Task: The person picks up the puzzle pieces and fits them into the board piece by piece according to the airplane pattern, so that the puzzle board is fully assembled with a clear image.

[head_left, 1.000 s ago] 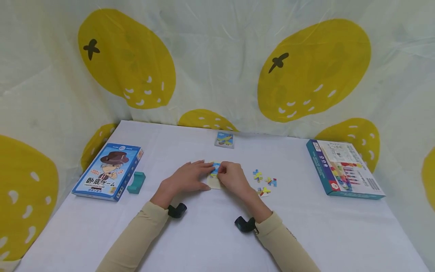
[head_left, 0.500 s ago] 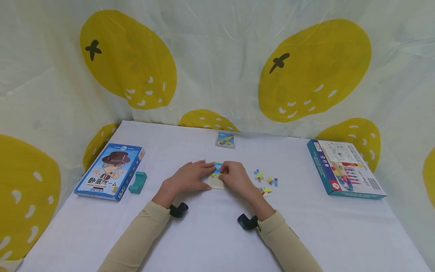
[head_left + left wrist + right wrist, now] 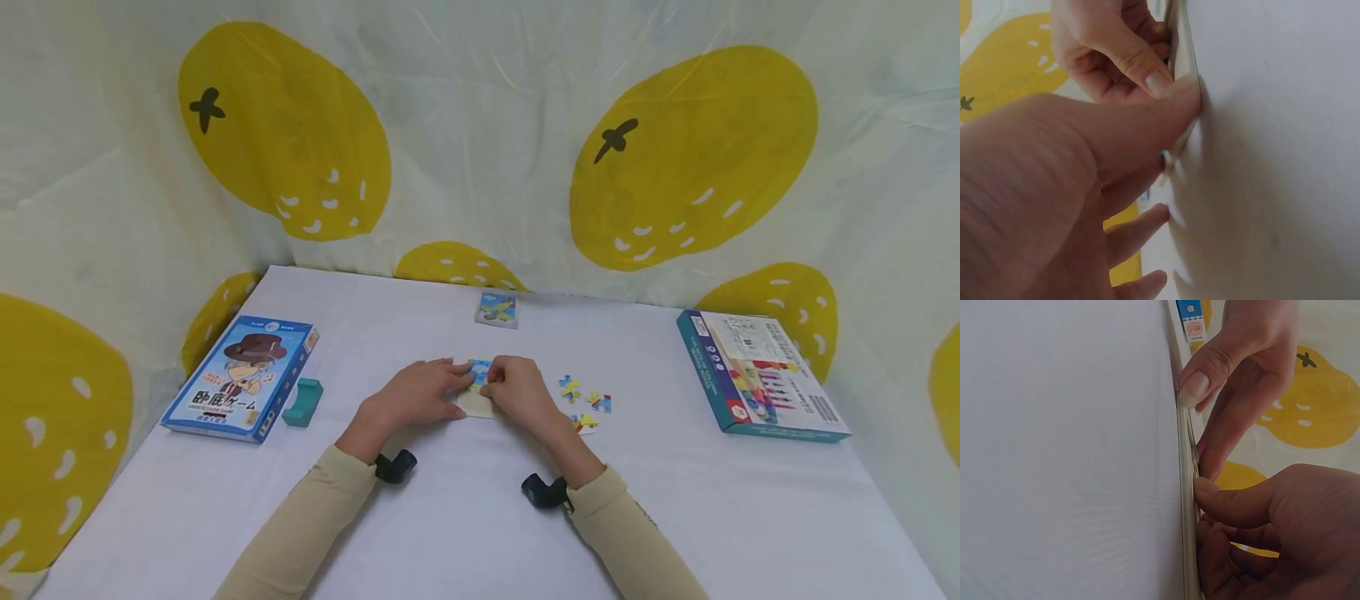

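Item inspected: puzzle board (image 3: 476,406), lying flat on the white table (image 3: 465,517), under both hands. The head view gives its face: blue and yellow picture at the far end, pale bare strip at the near end, near edge squared to the person. Its right side is covered, so I cannot tell which way the long axis runs. The wrist views show what the head view does not: the board as a thin edge, with the left thumb (image 3: 1160,115) on its near edge.

Left hand (image 3: 420,392): thumb and fingers apart, touching the board's left side. Right hand (image 3: 522,392): fingers curled together on the board; whether a piece is pinched there, I cannot tell.

Right of the board: loose puzzle pieces (image 3: 570,388). Beyond it: a picture card (image 3: 497,309). Well to its left: a teal block (image 3: 303,403)
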### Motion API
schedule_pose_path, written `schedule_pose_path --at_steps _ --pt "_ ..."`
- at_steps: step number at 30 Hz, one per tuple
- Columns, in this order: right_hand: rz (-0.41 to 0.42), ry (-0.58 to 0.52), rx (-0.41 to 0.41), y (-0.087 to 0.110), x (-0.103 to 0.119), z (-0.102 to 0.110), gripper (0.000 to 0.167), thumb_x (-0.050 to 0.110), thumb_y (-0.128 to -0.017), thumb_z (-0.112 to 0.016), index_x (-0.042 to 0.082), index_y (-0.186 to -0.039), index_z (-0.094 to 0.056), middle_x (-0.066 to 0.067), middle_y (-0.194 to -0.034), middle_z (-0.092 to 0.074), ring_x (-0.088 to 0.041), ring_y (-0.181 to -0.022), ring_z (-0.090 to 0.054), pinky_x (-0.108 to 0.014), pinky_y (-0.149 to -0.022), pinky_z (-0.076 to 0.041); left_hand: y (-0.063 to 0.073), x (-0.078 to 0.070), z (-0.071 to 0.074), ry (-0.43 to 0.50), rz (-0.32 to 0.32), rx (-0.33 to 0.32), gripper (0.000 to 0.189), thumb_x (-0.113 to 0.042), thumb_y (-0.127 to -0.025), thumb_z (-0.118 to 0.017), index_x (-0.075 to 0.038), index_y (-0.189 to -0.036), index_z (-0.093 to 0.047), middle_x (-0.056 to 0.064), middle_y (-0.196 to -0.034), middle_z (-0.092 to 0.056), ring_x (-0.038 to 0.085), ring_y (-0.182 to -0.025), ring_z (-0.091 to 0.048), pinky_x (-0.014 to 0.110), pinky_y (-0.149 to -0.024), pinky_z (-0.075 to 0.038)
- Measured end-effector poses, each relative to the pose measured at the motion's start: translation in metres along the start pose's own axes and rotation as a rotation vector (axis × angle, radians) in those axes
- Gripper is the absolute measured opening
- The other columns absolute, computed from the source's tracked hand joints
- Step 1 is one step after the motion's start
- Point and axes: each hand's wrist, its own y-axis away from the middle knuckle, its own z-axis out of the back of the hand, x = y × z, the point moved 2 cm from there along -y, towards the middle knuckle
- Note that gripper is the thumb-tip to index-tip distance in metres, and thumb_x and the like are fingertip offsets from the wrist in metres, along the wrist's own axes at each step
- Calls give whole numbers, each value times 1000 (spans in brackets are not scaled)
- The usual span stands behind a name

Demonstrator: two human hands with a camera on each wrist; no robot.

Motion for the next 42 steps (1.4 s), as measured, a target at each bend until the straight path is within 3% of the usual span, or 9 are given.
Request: schedule_pose_path --at_steps 7,12,18,26,29,34,42 --pt "-14 -4 6 0 -1 1 15 16 -83 -80 12 -77 -67 0 -70 -61 -17 -70 -53 -27 -63 -42 1 2 -2 -39 -32 -33 60 -36 -89 -74 -17 -143 -55 1 -154 -47 31 -144 -42 48 -114 -40" --pt "9 -27 62 0 -3 4 9 14 -85 -76 11 -82 -69 -1 -74 -63 -15 -72 -54 -26 -64 -44 0 1 -3 -38 -13 -27 60 -36 -89 -74 -18 -143 -55 0 -154 -47 29 -145 -41 47 -114 -40" --pt "63 8 162 5 -10 21 7 15 -90 -70 11 -95 -71 -2 -84 -63 -16 -78 -54 -29 -69 -46 -5 0 -5 -71 12 -8 61 -39 -89 -74 -21 -143 -54 -4 -154 -47 25 -146 -40 48 -113 -41" --pt "103 35 169 15 -26 49 19 14 -92 -66 10 -110 -72 -4 -106 -68 -19 -94 -60 -33 -81 -52 -3 2 -8 -63 45 -1 61 -40 -89 -73 -24 -144 -54 -8 -155 -45 22 -147 -38 45 -114 -40" --pt "87 24 188 19 -30 59 28 11 -92 -64 9 -120 -69 -7 -117 -67 -23 -102 -61 -39 -86 -54 -2 2 -6 -46 45 -3 61 -39 -88 -74 -23 -144 -54 -7 -155 -45 23 -148 -38 45 -114 -40" --pt "28 45 173 23 -42 70 31 10 -93 -62 11 -123 -67 -6 -120 -66 -25 -109 -60 -42 -90 -54 -1 0 -1 -17 60 3 60 -36 -88 -75 -22 -143 -55 -5 -155 -45 24 -148 -37 47 -114 -39" --pt "-37 79 146 28 -63 89 31 9 -92 -63 9 -124 -67 -10 -121 -66 -29 -108 -57 -40 -85 -55 -1 -1 -3 -13 71 7 61 -37 -88 -75 -23 -143 -55 -6 -155 -45 24 -148 -37 50 -114 -39"
